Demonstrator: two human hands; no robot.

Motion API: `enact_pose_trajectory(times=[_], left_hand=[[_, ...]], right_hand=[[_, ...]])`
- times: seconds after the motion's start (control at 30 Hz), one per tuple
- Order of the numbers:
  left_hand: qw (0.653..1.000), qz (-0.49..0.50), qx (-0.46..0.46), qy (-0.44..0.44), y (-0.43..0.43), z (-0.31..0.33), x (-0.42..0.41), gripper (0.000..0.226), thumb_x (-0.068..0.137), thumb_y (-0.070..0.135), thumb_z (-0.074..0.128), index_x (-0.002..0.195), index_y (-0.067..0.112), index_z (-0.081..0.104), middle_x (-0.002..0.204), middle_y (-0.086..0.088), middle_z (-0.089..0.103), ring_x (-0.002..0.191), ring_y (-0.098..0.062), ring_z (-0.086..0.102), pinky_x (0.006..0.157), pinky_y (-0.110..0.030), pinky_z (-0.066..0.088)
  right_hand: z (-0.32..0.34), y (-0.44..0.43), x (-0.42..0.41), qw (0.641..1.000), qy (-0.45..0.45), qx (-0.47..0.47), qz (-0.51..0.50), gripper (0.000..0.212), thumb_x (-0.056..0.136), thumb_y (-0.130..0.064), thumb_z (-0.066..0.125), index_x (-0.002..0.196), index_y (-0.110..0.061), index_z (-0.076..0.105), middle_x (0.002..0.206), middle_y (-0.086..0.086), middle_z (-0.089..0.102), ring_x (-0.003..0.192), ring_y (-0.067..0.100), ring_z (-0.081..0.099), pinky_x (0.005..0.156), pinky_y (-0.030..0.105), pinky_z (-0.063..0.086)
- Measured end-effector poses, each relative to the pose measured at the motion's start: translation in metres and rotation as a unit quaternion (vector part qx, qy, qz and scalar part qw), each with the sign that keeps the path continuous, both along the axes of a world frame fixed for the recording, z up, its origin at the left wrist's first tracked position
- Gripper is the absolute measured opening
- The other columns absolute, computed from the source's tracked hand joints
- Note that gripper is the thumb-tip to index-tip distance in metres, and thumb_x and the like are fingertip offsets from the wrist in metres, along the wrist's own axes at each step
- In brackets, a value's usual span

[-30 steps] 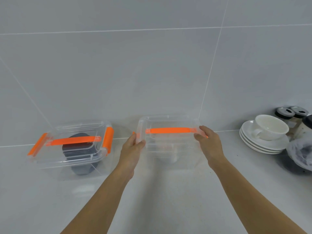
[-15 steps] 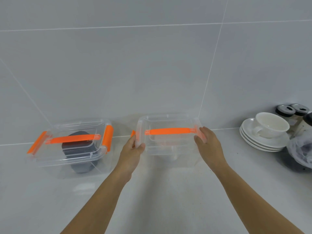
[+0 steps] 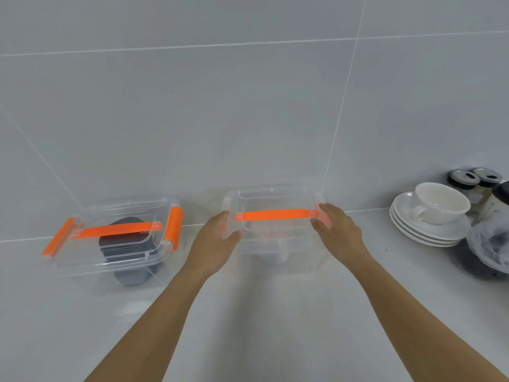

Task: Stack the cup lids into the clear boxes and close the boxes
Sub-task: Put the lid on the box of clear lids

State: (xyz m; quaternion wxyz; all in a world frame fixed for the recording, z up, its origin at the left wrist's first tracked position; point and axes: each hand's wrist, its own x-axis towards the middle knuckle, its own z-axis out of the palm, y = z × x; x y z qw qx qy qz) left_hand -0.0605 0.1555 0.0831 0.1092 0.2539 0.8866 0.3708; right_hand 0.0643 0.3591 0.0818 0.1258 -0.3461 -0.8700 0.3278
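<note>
Your left hand (image 3: 217, 238) and right hand (image 3: 337, 232) are gripping the ends of the middle clear box (image 3: 271, 238) on the counter (image 3: 261, 312); dark lids (image 3: 125, 241) are sitting in the left box (image 3: 110, 260).

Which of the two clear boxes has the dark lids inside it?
The left box, which no hand touches: a dark stack shows through it. The box between both hands looks empty.
</note>
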Motion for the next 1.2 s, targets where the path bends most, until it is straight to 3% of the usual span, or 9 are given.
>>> enact_pose_trajectory(times=[0.13, 0.33, 0.43, 0.47, 0.53, 0.63, 0.87, 1.1, 1.2], left_hand=[[0.997, -0.012, -0.052, 0.047, 0.001, 0.001, -0.006, 0.054, 0.092, 0.033, 0.051, 0.142, 0.017, 0.036, 0.146, -0.003, 0.041, 0.133, -0.024, 0.038, 0.11, -0.038, 0.029], [0.998, 0.046, 0.039, 0.034, 0.004, -0.002, -0.017, 0.05, 0.09, 0.038, 0.053, 0.133, 0.015, 0.048, 0.139, -0.003, 0.05, 0.128, -0.021, 0.043, 0.108, -0.041, 0.034], [0.994, 0.026, -0.029, 0.103, 0.009, 0.0, -0.018, 0.063, 0.083, 0.061, 0.036, 0.123, 0.016, 0.052, 0.125, -0.003, 0.058, 0.121, -0.024, 0.048, 0.096, -0.035, 0.034], [0.991, 0.023, -0.066, 0.116, 0.012, -0.001, -0.019, 0.063, 0.082, 0.064, 0.031, 0.12, 0.019, 0.052, 0.122, -0.001, 0.058, 0.123, -0.024, 0.045, 0.098, -0.037, 0.03], [0.987, 0.028, -0.119, 0.106, 0.016, -0.003, -0.021, 0.054, 0.088, 0.062, 0.029, 0.123, 0.025, 0.048, 0.132, 0.006, 0.051, 0.137, -0.021, 0.03, 0.111, -0.046, 0.014], [0.981, 0.032, -0.147, 0.126, 0.018, -0.005, -0.023, 0.056, 0.09, 0.062, 0.027, 0.133, 0.029, 0.044, 0.147, 0.012, 0.039, 0.143, -0.018, 0.018, 0.114, -0.049, 0.002], [0.962, 0.025, -0.194, 0.193, 0.014, -0.012, -0.023, 0.079, 0.08, 0.073, 0.014, 0.14, 0.027, 0.037, 0.15, 0.013, 0.036, 0.143, -0.015, 0.02, 0.114, -0.045, 0.004], [0.965, 0.008, -0.203, 0.167, 0.013, -0.006, -0.021, 0.072, 0.088, 0.065, 0.024, 0.146, 0.024, 0.027, 0.155, 0.01, 0.026, 0.145, -0.018, 0.014, 0.116, -0.044, 0.006], [0.971, -0.002, -0.184, 0.151, 0.012, -0.002, -0.024, 0.068, 0.09, 0.062, 0.029, 0.145, 0.022, 0.03, 0.155, 0.006, 0.027, 0.145, -0.022, 0.015, 0.116, -0.043, 0.011]], right_hand=[[0.001, 0.004, -0.001, 0.999, -0.034, 0.021, 0.008, 0.05, 0.096, -0.038, 0.04, 0.142, -0.022, 0.034, 0.152, -0.004, 0.033, 0.137, 0.021, 0.033, 0.108, 0.042, 0.022], [0.004, 0.013, -0.001, 1.0, -0.005, 0.02, 0.02, 0.051, 0.092, -0.044, 0.048, 0.138, -0.022, 0.041, 0.145, 0.0, 0.041, 0.132, 0.022, 0.04, 0.109, 0.041, 0.027], [0.005, 0.018, -0.005, 1.0, -0.008, -0.004, 0.027, 0.061, 0.09, -0.052, 0.046, 0.143, -0.023, 0.034, 0.143, 0.008, 0.042, 0.13, 0.025, 0.041, 0.11, 0.045, 0.031], [0.007, 0.019, -0.007, 0.999, -0.023, -0.005, 0.028, 0.063, 0.09, -0.054, 0.044, 0.144, -0.024, 0.032, 0.141, 0.01, 0.042, 0.129, 0.027, 0.042, 0.109, 0.045, 0.032], [0.008, 0.021, -0.01, 0.998, -0.058, 0.005, 0.036, 0.066, 0.089, -0.057, 0.04, 0.145, -0.024, 0.028, 0.139, 0.012, 0.044, 0.127, 0.029, 0.043, 0.107, 0.044, 0.033], [0.008, 0.022, -0.013, 0.996, -0.075, 0.021, 0.04, 0.068, 0.089, -0.06, 0.038, 0.146, -0.024, 0.027, 0.138, 0.011, 0.045, 0.128, 0.03, 0.042, 0.105, 0.043, 0.031], [0.003, 0.021, -0.013, 0.997, -0.068, 0.028, 0.034, 0.071, 0.087, -0.063, 0.038, 0.144, -0.023, 0.029, 0.143, 0.006, 0.046, 0.132, 0.026, 0.041, 0.108, 0.045, 0.025], [0.012, 0.022, -0.013, 0.989, -0.12, 0.074, 0.048, 0.067, 0.087, -0.064, 0.034, 0.142, -0.025, 0.031, 0.133, 0.008, 0.051, 0.125, 0.027, 0.044, 0.102, 0.044, 0.028], [0.011, 0.025, -0.012, 0.989, -0.128, 0.06, 0.043, 0.069, 0.087, -0.065, 0.035, 0.145, -0.03, 0.023, 0.138, 0.009, 0.044, 0.129, 0.03, 0.04, 0.105, 0.045, 0.026]])
